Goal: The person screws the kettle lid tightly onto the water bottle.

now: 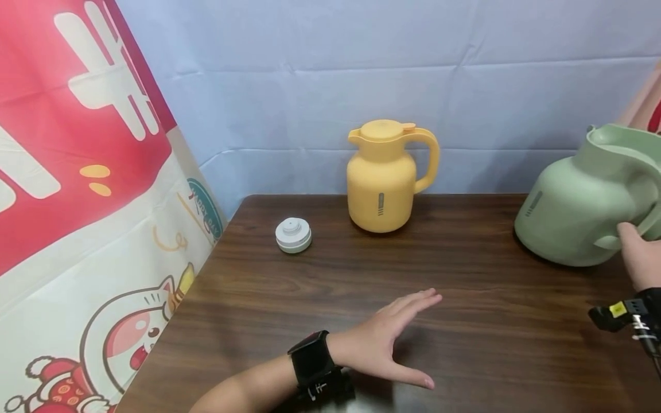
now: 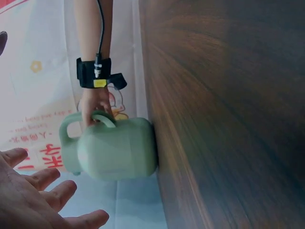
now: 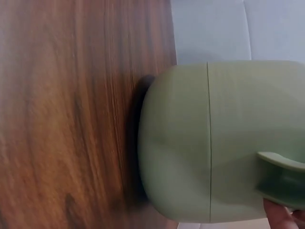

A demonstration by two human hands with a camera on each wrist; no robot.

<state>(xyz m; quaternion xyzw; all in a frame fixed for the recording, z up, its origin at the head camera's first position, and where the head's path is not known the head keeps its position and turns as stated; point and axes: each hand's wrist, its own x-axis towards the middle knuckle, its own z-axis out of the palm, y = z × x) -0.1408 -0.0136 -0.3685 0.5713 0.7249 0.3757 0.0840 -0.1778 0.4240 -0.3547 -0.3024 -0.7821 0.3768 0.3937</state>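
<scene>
At the right of the head view, a light-green thermos jug (image 1: 573,206) stands with its base close on the table, its top without a lid. My right hand (image 1: 640,258) grips the lower part of its handle (image 3: 286,164); some of those fingers are hidden behind the jug. My left hand (image 1: 389,338) hovers over the front of the table, fingers spread, thumb apart, holding nothing. Its fingers also show at the lower left of the left wrist view. A round white stopper with a pale-green rim (image 1: 293,235) lies on the table's left side.
A yellow thermos jug (image 1: 381,183), lid on and handle to the right, stands near the table's back edge. Behind rises a pale-blue cloth (image 1: 310,103). A printed red-and-white cloth (image 1: 103,229) hangs along the left of the brown wooden table (image 1: 465,275).
</scene>
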